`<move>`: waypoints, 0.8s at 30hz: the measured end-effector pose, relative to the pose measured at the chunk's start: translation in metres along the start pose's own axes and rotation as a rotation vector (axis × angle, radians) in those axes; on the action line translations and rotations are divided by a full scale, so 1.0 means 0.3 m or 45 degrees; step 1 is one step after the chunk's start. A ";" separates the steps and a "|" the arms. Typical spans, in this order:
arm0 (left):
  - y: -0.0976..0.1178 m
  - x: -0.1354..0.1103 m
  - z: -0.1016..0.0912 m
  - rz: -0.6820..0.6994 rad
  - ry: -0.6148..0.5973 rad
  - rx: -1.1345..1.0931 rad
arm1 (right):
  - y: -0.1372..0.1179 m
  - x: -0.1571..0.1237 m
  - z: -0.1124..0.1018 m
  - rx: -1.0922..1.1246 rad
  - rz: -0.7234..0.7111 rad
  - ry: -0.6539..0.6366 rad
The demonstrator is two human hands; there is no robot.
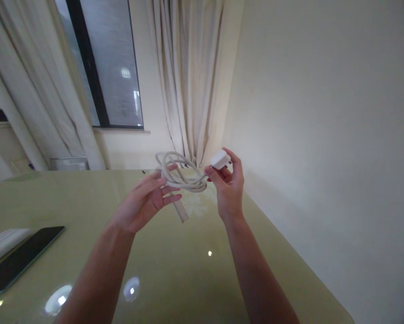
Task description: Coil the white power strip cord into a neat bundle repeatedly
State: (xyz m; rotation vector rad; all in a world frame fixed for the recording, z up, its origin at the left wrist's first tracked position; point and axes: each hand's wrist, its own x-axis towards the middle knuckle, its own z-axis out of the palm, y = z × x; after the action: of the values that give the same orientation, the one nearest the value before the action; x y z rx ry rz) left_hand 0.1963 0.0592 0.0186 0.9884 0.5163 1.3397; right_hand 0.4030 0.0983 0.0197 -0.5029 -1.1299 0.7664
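Observation:
A coiled white power cable [184, 183] is held up above the table between my two hands. My left hand [144, 200] has its thumb and some fingers on the left side of the loops, with the lower fingers spread apart. At the cable's right end is a white plug [220, 159], its prongs facing right. My right hand [229, 182] is closed on this plug between thumb and fingers. Below the coil, close to my left fingertips, hangs a pale rectangular connector [180, 211].
On the glossy greenish table [174, 270], a dark flat tablet-like thing [26, 258] lies at left beside a white object [6, 243]. A bare wall [323, 157] runs along the right edge. Curtains [188, 81] and a window [114, 63] stand behind.

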 end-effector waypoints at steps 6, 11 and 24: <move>-0.042 0.017 0.045 0.008 0.066 -0.071 | 0.005 0.001 0.005 -0.007 -0.004 0.021; -0.040 0.033 0.067 -0.058 0.058 -0.255 | -0.003 -0.007 0.009 0.002 -0.024 -0.033; -0.061 0.019 0.051 -0.015 0.093 -0.108 | -0.002 -0.004 0.004 -0.067 -0.066 0.137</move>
State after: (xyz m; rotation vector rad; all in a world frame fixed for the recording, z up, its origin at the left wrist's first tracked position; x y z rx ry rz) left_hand 0.2200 0.0614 0.0128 0.8680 0.5158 1.3799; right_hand 0.4020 0.0969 0.0197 -0.5512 -1.0610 0.6586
